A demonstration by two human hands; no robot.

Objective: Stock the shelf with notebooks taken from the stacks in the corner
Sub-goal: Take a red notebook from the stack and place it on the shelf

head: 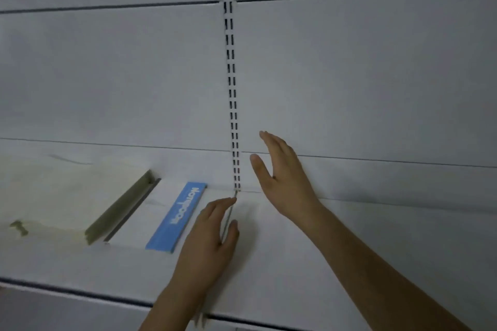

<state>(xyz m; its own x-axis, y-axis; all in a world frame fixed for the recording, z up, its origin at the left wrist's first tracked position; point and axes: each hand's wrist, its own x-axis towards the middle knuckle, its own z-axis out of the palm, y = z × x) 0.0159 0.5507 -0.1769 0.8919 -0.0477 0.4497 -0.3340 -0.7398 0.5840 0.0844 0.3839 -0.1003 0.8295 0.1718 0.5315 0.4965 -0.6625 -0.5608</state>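
The blue-spined notebook [176,216] lies flat on the white shelf [336,250], long axis running front to back, just left of the left hand [208,239], whose flat, together fingers carry nothing, while the right hand [282,177], open and empty, hovers above bare shelf to its right.

Cream notebook [53,196] cut off by the left edge.

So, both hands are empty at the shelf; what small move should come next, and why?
Probably pull both hands back toward the stacks: the left hand and right hand are open and hold nothing, and the shelf is bare right of the blue-banded notebook.
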